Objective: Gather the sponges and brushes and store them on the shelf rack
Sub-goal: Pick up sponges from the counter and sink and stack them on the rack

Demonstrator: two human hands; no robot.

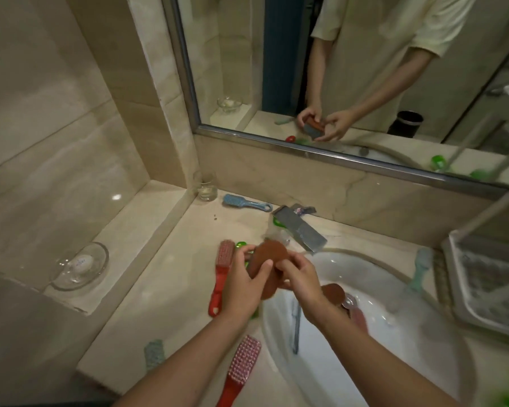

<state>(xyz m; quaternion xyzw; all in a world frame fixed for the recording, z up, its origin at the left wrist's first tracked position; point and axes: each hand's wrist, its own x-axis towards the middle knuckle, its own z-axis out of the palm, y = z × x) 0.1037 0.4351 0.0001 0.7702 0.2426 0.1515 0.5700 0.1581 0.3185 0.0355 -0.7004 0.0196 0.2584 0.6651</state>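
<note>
Both hands, left [241, 284] and right [301, 282], grip brown sponge [265, 259] above counter [171, 289], beside basin [379, 289].

A bathroom: a white basin [394, 324] is sunk into a pale marble counter [165, 289]. A metal-framed mirror [247, 69] hangs behind it, beside glossy beige wall tiles [41, 113]. A glass soap dish [80, 267] sits on the ledge along the counter's left edge.

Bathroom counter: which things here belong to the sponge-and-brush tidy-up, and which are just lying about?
Job: held brown sponge, basin sponge, left red brush, front red brush, blue brush, teal brush, shelf rack.
Lying about: soap dish, glass tumbler, faucet.
</note>
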